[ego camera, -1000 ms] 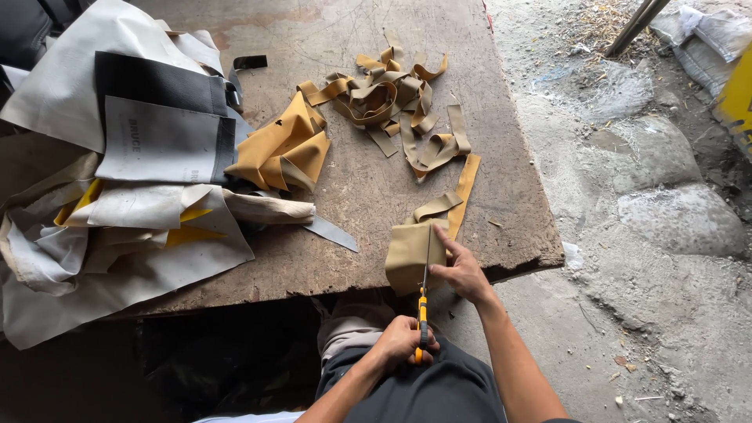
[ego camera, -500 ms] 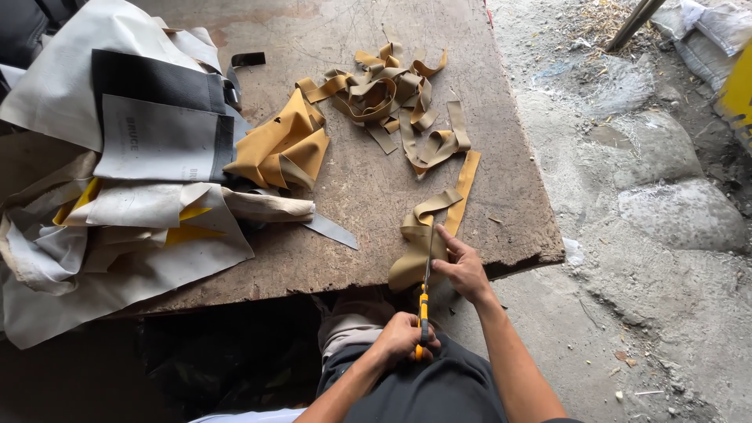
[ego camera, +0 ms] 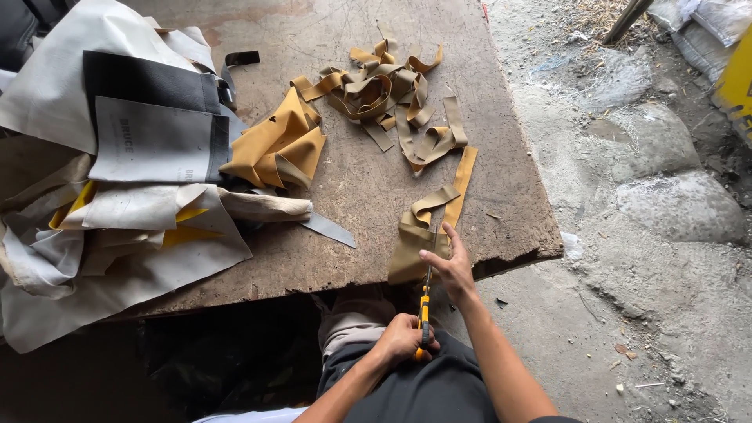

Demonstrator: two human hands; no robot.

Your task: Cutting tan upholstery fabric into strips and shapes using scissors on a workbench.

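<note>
My left hand [ego camera: 401, 342] grips the yellow and black handle of a cutting tool [ego camera: 424, 305] over my lap, its blade pointing up into a tan piece of material [ego camera: 407, 254]. The piece hangs over the near edge of the worn wooden board [ego camera: 352, 180]. My right hand [ego camera: 448, 262] rests on the piece's right side, fingers spread, holding it down. A long tan strip [ego camera: 458, 182] curls away from the piece toward the far side.
A tangle of tan strips [ego camera: 380, 88] lies at the far middle of the board, with folded ochre pieces [ego camera: 278, 145] beside it. Grey, white and yellow sheets [ego camera: 117, 172] are heaped on the left. Rough concrete ground and sacks [ego camera: 674, 204] lie to the right.
The tan piece has become narrower and a strip has curled away from it. My right hand shifted slightly along the piece; the left hand stayed on the tool.
</note>
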